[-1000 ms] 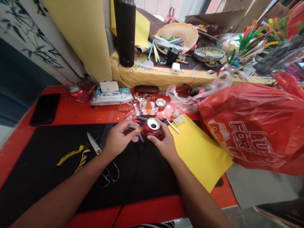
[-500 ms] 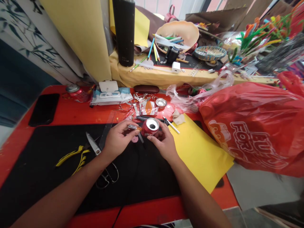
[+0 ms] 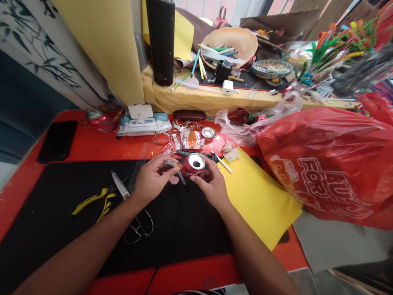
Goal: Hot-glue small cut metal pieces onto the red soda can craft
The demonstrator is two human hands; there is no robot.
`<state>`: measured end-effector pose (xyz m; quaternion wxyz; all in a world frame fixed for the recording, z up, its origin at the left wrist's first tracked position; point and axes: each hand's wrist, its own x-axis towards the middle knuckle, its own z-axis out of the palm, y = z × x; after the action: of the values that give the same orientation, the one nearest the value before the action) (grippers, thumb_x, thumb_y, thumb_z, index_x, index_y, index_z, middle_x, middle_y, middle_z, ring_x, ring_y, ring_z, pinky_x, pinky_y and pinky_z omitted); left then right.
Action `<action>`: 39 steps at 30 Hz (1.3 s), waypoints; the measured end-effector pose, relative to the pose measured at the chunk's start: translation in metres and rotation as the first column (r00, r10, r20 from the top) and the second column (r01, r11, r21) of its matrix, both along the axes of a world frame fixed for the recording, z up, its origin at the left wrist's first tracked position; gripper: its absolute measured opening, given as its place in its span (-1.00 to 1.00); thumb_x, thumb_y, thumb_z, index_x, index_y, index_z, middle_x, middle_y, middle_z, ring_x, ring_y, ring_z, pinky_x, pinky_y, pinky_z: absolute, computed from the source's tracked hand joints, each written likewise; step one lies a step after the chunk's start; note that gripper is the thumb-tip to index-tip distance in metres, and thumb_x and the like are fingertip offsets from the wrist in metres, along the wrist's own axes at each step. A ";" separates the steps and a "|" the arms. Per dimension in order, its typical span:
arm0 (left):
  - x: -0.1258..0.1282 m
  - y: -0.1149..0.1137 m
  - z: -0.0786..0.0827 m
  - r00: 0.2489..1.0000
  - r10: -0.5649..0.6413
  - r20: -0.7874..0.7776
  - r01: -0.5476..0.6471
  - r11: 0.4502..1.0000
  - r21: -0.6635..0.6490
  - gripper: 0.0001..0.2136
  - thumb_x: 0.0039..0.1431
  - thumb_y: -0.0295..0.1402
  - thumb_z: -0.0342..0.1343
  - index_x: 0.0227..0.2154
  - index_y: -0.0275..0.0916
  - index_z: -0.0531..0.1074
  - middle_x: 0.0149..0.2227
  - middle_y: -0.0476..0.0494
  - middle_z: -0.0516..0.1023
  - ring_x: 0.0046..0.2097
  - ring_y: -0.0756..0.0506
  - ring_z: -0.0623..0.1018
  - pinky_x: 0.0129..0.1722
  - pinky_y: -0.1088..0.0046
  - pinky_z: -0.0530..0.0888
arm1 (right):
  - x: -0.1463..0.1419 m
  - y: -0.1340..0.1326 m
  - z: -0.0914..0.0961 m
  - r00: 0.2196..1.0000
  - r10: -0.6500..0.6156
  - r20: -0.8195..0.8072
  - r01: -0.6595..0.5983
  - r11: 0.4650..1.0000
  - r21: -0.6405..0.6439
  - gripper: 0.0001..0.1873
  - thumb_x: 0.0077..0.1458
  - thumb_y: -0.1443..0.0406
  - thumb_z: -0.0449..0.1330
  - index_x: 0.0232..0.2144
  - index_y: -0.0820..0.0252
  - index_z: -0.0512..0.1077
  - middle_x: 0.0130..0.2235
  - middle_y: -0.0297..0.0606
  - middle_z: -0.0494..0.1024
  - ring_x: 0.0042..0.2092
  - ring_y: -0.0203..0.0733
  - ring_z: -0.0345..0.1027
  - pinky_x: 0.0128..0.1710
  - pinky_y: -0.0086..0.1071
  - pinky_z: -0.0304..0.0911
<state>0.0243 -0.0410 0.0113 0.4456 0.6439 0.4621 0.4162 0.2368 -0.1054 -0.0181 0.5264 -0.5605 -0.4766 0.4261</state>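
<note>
A red drink can lies on its side over the black mat, its silver top facing me. My right hand is wrapped round the can from the right and below. My left hand pinches a small craft knife with an orange and silver handle, its tip against the can's left side. A small pink piece lies on the mat just under the knife.
Scissors, yellow-handled pliers and a clear ruler lie left of my hands. A yellow sheet and a big red plastic bag fill the right. Cut can scraps, wet wipes and a phone sit behind.
Almost nothing: both hands stay on the can and the knife, shifting only slightly.
</note>
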 end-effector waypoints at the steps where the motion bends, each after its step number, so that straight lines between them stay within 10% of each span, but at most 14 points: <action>1: -0.001 0.000 0.000 1.000 0.001 -0.015 0.000 1.000 0.012 -0.75 0.23 -0.11 0.45 -0.21 -0.17 0.68 -0.15 -0.18 0.79 -0.15 -0.22 0.78 -0.19 0.32 0.71 | 0.000 0.000 0.000 1.000 0.002 -0.004 -0.002 1.000 -0.001 -0.22 0.13 0.10 0.55 0.37 -0.08 0.51 0.14 -0.14 0.51 -0.32 -0.21 0.42 -0.34 -0.29 0.45; 11: -0.005 0.001 0.008 0.989 0.013 -0.150 0.019 0.978 0.210 -0.89 0.28 -0.22 0.36 -0.24 -0.11 0.71 -0.15 -0.12 0.79 -0.11 -0.18 0.76 -0.20 0.40 0.67 | -0.001 -0.001 0.001 1.000 0.005 0.004 -0.005 1.000 -0.005 -0.21 0.13 0.08 0.55 0.37 -0.08 0.51 0.13 -0.14 0.53 -0.32 -0.20 0.42 -0.34 -0.29 0.47; 23: -0.003 0.001 -0.003 0.998 -0.006 -0.057 0.009 0.999 0.048 -0.76 0.23 -0.08 0.42 -0.25 -0.14 0.68 -0.17 -0.18 0.80 -0.17 -0.22 0.78 -0.13 0.27 0.72 | -0.001 -0.001 0.000 1.000 -0.001 -0.002 0.001 1.000 0.001 -0.22 0.14 0.10 0.55 0.37 -0.10 0.51 0.13 -0.15 0.52 -0.33 -0.24 0.42 -0.37 -0.32 0.46; 39: 0.002 -0.015 0.010 0.993 0.063 -0.100 -0.041 0.977 0.209 -0.95 0.30 -0.30 0.38 -0.23 -0.12 0.69 -0.18 -0.11 0.74 -0.20 -0.15 0.74 -0.25 0.41 0.68 | 0.001 -0.004 0.007 0.997 0.002 -0.073 -0.002 1.000 0.003 -0.22 0.11 0.09 0.58 0.35 -0.10 0.53 0.24 -0.12 0.51 -0.28 -0.15 0.50 -0.27 -0.23 0.54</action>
<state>0.0266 -0.0564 0.0209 0.3400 0.6957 0.4559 0.4388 0.2374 -0.1093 -0.0110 0.5436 -0.5434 -0.4583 0.4462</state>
